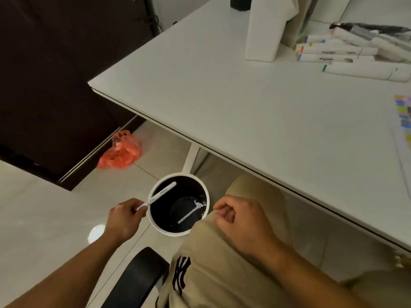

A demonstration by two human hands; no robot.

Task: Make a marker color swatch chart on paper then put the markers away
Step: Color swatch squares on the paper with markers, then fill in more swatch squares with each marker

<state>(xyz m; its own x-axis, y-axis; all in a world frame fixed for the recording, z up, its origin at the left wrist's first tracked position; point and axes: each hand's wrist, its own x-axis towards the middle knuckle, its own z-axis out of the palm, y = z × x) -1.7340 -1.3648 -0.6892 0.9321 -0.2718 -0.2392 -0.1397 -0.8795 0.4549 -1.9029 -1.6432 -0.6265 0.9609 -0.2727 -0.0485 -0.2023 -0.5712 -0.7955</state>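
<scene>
Head view, lower centre: a left hand (125,215) pinches one end of a white marker (160,194) above a black-lined waste bin (178,233), where another marker (188,217) lies. The right hand (240,221) rests loosely curled on a thigh, seemingly empty. Light, rigid and smooth, the marker likely handles best gripped mid-barrel. More markers (338,56) sit on the desk (244,103), upper right.

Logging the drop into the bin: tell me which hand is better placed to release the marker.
Left. The left hand pinches the white marker by one end, its barrel over the open bin. The right hand rests on the thigh, fingers curled, holding no marker.
</scene>
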